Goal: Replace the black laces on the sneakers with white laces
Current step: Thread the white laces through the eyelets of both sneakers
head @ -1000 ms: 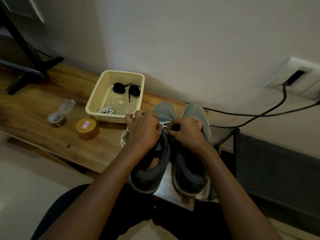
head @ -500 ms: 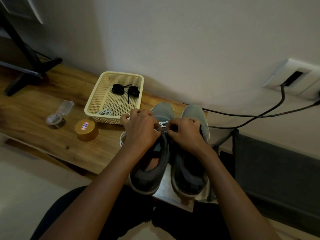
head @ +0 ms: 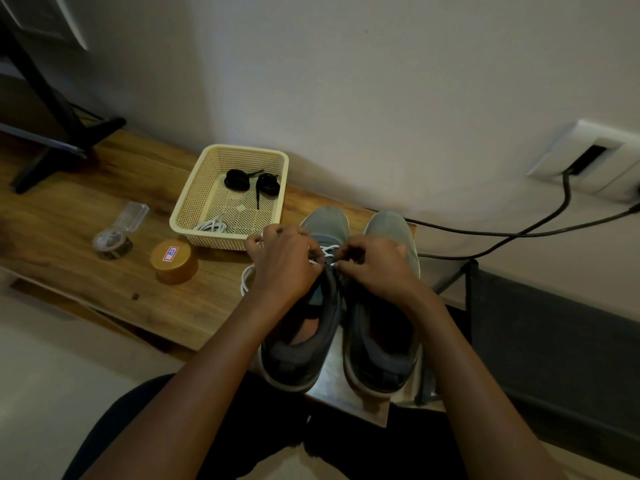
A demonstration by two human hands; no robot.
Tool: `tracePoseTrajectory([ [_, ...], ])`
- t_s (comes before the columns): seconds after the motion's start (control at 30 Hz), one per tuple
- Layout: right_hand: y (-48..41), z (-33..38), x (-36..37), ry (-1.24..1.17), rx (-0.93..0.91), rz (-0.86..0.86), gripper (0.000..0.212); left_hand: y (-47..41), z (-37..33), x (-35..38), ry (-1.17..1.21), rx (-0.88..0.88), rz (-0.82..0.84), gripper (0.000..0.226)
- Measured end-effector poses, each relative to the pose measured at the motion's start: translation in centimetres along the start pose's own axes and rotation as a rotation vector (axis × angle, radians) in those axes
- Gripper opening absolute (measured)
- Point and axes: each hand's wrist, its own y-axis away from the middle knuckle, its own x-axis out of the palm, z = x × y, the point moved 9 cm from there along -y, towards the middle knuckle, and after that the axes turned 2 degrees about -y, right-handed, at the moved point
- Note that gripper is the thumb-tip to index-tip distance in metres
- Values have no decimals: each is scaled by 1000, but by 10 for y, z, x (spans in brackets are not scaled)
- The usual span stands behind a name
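Observation:
Two grey sneakers stand side by side, toes to the wall: the left sneaker and the right sneaker. A white lace crosses the left sneaker's eyelets, and its slack loops onto the table at the shoe's left side. My left hand grips this lace over the left sneaker's tongue. My right hand pinches the lace at the shoe's inner eyelet row. Fingertips hide the eyelets. Two coiled black laces and another white lace lie in the cream basket.
On the wooden table, left of the basket, sit a gold-lidded jar and a small clear container. A black stand occupies the far left. Black cables run from a wall socket at the right.
Both hands have stayed on the left sneaker's lace, with only small finger shifts. The view has drifted slightly.

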Motion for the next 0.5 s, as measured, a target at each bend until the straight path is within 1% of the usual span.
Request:
tracePoseTrajectory([
  [0.07,1,5,3,54,-5,19,7,0,1,3,30,-10,18,7],
  [0.2,1,7,3,64,-2,1,9,-1,2,5,46,-24,50,5],
  [0.27,0,5,5,16,-14,10,12,-1,3,5,36,-29,62,9],
  [0.37,0,0,5,-133,5,-2,24,0,3,5,61,-39,74,12],
  [0.5,2,-5,-2,-215,34,-31,25,0,2,3,55,-44,79,13],
])
